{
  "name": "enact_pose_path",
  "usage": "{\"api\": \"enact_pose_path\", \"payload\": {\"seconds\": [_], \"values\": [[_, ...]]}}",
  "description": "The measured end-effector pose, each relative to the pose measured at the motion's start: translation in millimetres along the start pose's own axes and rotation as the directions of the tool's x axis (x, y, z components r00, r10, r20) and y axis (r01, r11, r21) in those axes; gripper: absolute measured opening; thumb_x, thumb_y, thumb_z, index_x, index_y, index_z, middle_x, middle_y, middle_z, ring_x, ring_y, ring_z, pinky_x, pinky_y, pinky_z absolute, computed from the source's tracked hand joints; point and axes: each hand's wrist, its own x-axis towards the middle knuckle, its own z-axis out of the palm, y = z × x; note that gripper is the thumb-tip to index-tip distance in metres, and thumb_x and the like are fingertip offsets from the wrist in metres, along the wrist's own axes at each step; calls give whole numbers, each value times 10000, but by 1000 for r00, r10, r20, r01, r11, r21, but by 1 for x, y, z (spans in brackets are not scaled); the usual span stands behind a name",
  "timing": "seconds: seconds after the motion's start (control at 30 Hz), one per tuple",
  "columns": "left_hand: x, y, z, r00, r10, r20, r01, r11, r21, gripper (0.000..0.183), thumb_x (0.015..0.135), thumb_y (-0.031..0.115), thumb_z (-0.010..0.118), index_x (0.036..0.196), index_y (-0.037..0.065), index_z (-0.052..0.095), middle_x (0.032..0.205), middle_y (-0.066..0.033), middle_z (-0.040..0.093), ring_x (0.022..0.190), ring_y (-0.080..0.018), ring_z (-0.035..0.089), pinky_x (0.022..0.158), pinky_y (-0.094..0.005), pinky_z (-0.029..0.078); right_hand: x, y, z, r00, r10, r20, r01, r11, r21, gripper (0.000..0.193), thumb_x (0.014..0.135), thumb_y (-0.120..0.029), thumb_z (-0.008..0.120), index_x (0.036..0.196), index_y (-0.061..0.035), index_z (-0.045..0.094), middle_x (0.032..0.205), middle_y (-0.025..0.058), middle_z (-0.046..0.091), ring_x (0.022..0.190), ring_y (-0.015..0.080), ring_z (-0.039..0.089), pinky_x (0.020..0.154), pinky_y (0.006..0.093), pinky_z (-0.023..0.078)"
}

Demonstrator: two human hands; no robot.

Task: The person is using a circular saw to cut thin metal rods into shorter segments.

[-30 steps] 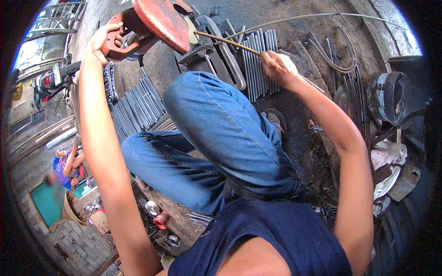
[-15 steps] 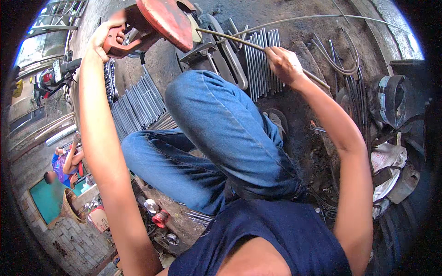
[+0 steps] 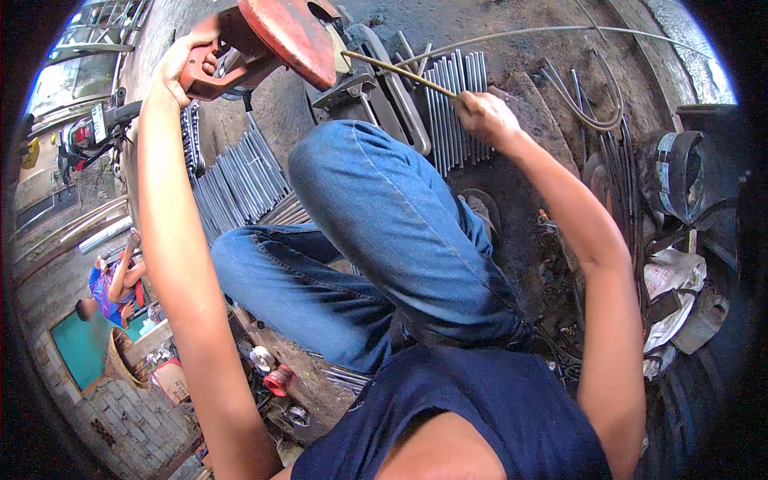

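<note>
My left hand [image 3: 178, 68] is wrapped round the red D-shaped handle [image 3: 210, 82] of a cut-off saw at the upper left. The saw's round red guard [image 3: 290, 40] hides most of its blade. A thin metal rod [image 3: 400, 70] runs from below the guard, over the saw's grey base [image 3: 344, 98], to my right hand [image 3: 488, 122]. That hand is closed round the rod's near end, and no rod shows past it. Where the rod meets the blade is hidden by the guard.
Cut metal rods lie in rows left of my knees [image 3: 240, 180] and beyond them [image 3: 460, 112]. A long bent rod [image 3: 552, 29] arcs across the upper right. Bent bars [image 3: 612, 120] and a black round container [image 3: 680, 172] are at right. Another person [image 3: 120, 284] sits far left.
My right hand has shifted slightly down and toward its end of the rod. The length of rod that stuck out past that hand no longer shows. My left hand and the saw look unmoved.
</note>
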Motion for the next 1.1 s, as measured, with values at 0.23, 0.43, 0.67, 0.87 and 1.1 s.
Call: {"api": "enact_pose_path", "payload": {"seconds": [0.23, 0.43, 0.67, 0.87, 1.1], "values": [[3, -2, -2, 1000, -14, 10, 15, 998, -59, 178, 828, 226, 672, 898, 81, 597, 665, 6, 575, 517, -78, 540, 481, -217, 493, -7, -13, 16, 977, 157, 143, -192, 941, 278, 364, 937, -291, 553, 773, 30, 600, 712, 282, 594, 718, 453, 607, 616, 512, 476], [3, -1, -4, 1000, 8, -6, -9, 1000, -25, 172, 828, 220, 662, 902, 78, 600, 668, -8, 588, 528, -81, 563, 475, -225, 499, 3, -23, 14, 922, 257, 290, -348, 878, 329, 422, 949, -306, 543, 762, 65, 614, 739, 307, 587, 737, 470, 599, 639, 488, 466], [3, -1, -2, 1000, 5, -7, -5, 1000, -13, 192, 829, 234, 678, 891, 72, 594, 668, -17, 597, 513, -95, 570, 466, -213, 494, 1, -26, 30, 858, 324, 399, -473, 801, 367, 532, 994, -398, 471, 723, 50, 566, 544, 72, 465, 532, 157, 436, 516, 390, 382], [-5, 1, 3, 1000, 12, -6, -11, 999, 34, 194, 825, 230, 685, 883, 70, 593, 664, -13, 596, 541, -94, 578, 472, -219, 500, -4, -26, 43, 738, 327, 590, -662, 517, 543, 470, 1003, -399, 452, 688, -60, 538, 562, -41, 422, 461, 77, 372, 426, 285, 301], [-4, 0, 4, 999, 23, -26, -23, 1000, 1, 199, 820, 220, 687, 893, 61, 592, 674, -7, 592, 529, -99, 564, 472, -231, 496, -1, -32, 43, 694, 306, 652, -719, 355, 598, 406, 998, -397, 454, 731, -100, 527, 551, -72, 368, 424, 57, 309, 385, 262, 228]]}}
